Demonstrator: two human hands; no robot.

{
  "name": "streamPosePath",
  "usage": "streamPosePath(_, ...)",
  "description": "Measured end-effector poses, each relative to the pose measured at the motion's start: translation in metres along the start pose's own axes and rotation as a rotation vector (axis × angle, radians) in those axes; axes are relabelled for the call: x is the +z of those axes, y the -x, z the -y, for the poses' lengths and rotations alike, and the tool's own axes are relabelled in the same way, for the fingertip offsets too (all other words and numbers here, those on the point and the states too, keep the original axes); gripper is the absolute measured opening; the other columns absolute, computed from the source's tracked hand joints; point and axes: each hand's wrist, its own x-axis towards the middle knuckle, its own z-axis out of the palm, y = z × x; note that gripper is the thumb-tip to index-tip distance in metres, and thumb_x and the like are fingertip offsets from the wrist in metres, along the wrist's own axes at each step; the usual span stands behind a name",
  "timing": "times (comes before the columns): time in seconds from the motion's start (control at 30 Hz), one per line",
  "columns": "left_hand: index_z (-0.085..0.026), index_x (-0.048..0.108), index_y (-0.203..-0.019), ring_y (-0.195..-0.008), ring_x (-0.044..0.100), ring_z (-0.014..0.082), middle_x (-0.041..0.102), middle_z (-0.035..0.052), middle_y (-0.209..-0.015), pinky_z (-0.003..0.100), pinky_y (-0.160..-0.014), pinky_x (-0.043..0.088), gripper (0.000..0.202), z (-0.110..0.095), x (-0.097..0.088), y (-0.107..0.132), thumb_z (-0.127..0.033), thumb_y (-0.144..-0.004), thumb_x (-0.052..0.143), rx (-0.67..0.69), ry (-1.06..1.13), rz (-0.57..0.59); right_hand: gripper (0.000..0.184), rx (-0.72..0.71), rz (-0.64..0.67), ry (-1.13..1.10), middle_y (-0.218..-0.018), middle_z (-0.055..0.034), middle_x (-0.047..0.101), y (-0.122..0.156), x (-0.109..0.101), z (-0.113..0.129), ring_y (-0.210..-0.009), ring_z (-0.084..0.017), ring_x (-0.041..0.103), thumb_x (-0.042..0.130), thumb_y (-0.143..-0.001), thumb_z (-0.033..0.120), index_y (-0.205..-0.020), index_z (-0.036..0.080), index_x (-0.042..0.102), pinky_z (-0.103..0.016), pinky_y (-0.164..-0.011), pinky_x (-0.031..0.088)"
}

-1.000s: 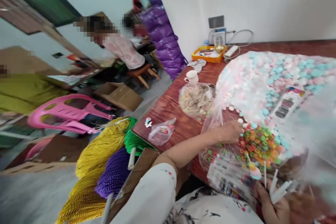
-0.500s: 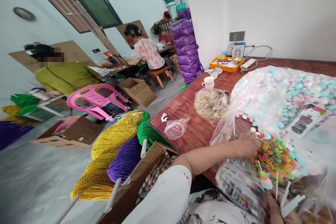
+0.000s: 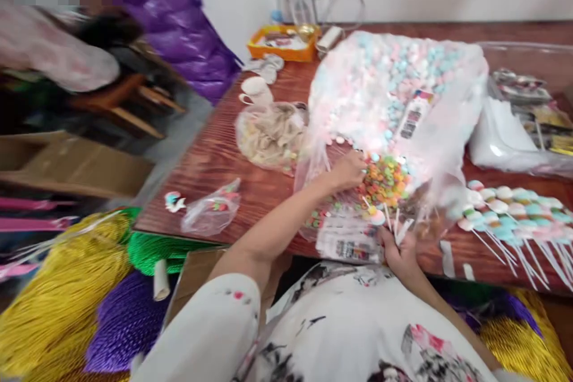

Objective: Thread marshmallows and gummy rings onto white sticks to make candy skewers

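Observation:
My left hand [image 3: 349, 171] is at the left edge of a pile of orange, green and yellow ring candies [image 3: 385, 182]. Its fingers are drawn together, and whatever they hold is hidden. In my right hand [image 3: 400, 249], just in front of the pile, are several white lollipop sticks [image 3: 397, 221]. One of them carries a yellow piece and a pink-and-blue marshmallow [image 3: 376, 215]. Behind the pile lies a large clear bag of pastel marshmallows [image 3: 380, 89]. Printed packets [image 3: 349, 240] rest at the table edge, to the left of my right hand.
Finished candy sticks [image 3: 514, 209] lie in rows at the right, before a clear bag of packaging [image 3: 514, 137]. A white cup [image 3: 256, 91], a small candy bag [image 3: 212, 209] and an orange tray [image 3: 283, 45] are on the table [image 3: 192, 173]. Yellow bead strands [image 3: 62, 292] hang at left.
My view has swung right and the table now sits more central, with the rows of candy sticks in sight. Both hands stay by the ring candies, the right still holding the sticks.

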Motion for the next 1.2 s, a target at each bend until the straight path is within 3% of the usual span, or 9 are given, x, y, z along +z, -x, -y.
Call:
streamPosePath(0.07, -0.014, 0.066, -0.061, -0.073, 0.055, 0.0172, 0.061, 0.0076, -0.075, 0.032, -0.072, 0.045, 0.015, 0.001, 0.003, 0.009, -0.014, -0.074, 0.059, -0.023, 0.14, -0.03, 0.024, -0.014, -0.016, -0.029, -0.06, 0.0039, 0.048, -0.002, 0.0, 0.0, -0.054, -0.012, 0.044, 0.052, -0.094, 0.032, -0.074, 0.019, 0.053, -0.024, -0.054, 0.037)
streamPosePath(0.13, -0.014, 0.072, -0.076, -0.075, 0.057, 0.0158, 0.062, 0.0049, -0.079, 0.03, -0.073, 0.045, 0.01, -0.007, -0.001, 0.028, -0.018, -0.077, 0.063, -0.112, 0.389, -0.145, 0.019, 0.018, -0.034, -0.077, -0.062, 0.004, 0.048, -0.001, -0.001, 0.003, -0.056, -0.012, 0.044, 0.051, -0.095, 0.03, -0.079, 0.02, 0.055, -0.025, -0.056, 0.037)
streamPosePath(0.23, -0.019, 0.073, -0.105, -0.074, 0.059, 0.0121, 0.064, 0.0007, -0.083, 0.026, -0.069, 0.047, 0.031, -0.031, -0.012, 0.064, -0.025, -0.075, 0.075, -0.314, 0.884, -0.269, 0.021, 0.077, -0.025, -0.185, -0.061, 0.0046, 0.046, 0.0, -0.002, 0.008, -0.055, -0.011, 0.043, 0.05, -0.097, 0.029, -0.079, 0.02, 0.054, -0.025, -0.054, 0.035)
streamPosePath(0.27, -0.02, 0.073, -0.107, -0.074, 0.059, 0.0115, 0.064, 0.0, -0.083, 0.026, -0.068, 0.048, 0.036, -0.038, -0.015, 0.074, -0.026, -0.072, 0.079, -0.373, 1.012, -0.303, 0.022, 0.086, -0.013, -0.21, -0.061, 0.0048, 0.046, -0.001, -0.002, 0.01, -0.054, -0.011, 0.042, 0.05, -0.097, 0.029, -0.078, 0.02, 0.053, -0.025, -0.054, 0.034)
streamPosePath(0.37, -0.02, 0.077, -0.092, -0.077, 0.062, 0.012, 0.065, 0.0003, -0.084, 0.025, -0.069, 0.052, 0.03, -0.055, -0.021, 0.093, -0.024, -0.065, 0.086, -0.493, 1.25, -0.385, 0.02, 0.084, 0.026, -0.197, -0.062, 0.0046, 0.048, -0.003, -0.002, 0.017, -0.055, -0.011, 0.044, 0.05, -0.097, 0.028, -0.079, 0.02, 0.054, -0.025, -0.055, 0.035)
streamPosePath(0.5, -0.019, 0.074, -0.08, -0.084, 0.071, 0.0179, 0.071, 0.0026, -0.095, 0.03, -0.074, 0.057, 0.024, -0.061, -0.021, 0.099, -0.024, -0.061, 0.089, -0.543, 1.456, -0.449, 0.013, 0.036, 0.108, -0.088, -0.064, 0.0042, 0.05, -0.001, -0.005, 0.03, -0.056, -0.011, 0.045, 0.051, -0.096, 0.025, -0.085, 0.02, 0.057, -0.026, -0.057, 0.037)
streamPosePath(0.7, -0.021, 0.073, -0.083, -0.079, 0.074, 0.021, 0.076, 0.0026, -0.089, 0.03, -0.068, 0.059, 0.033, -0.061, -0.012, 0.103, -0.031, -0.057, 0.091, -0.592, 1.497, -0.56, 0.016, -0.078, 0.168, 0.044, -0.066, 0.0034, 0.051, 0.003, -0.009, 0.038, -0.056, -0.012, 0.047, 0.049, -0.091, 0.014, -0.098, 0.022, 0.061, -0.025, -0.056, 0.037)
streamPosePath(0.97, -0.024, 0.075, -0.084, -0.094, 0.072, 0.0191, 0.077, 0.003, -0.1, 0.033, -0.084, 0.059, 0.033, -0.065, 0.004, 0.104, -0.035, -0.057, 0.092, -0.506, 1.362, -0.654, 0.029, -0.175, 0.221, 0.181, -0.078, -0.0014, 0.061, -0.002, -0.016, 0.044, -0.063, -0.014, 0.053, 0.046, -0.084, 0.007, -0.104, 0.021, 0.062, -0.025, -0.062, 0.042)
streamPosePath(1.2, -0.026, 0.075, -0.087, -0.091, 0.071, 0.016, 0.077, 0.0001, -0.1, 0.032, -0.086, 0.058, 0.032, -0.065, 0.009, 0.101, -0.03, -0.06, 0.091, -0.509, 1.327, -0.743, 0.034, -0.173, 0.218, 0.198, -0.08, -0.0023, 0.062, -0.007, -0.018, 0.047, -0.064, -0.015, 0.054, 0.048, -0.081, 0.005, -0.108, 0.019, 0.063, -0.026, -0.061, 0.042)
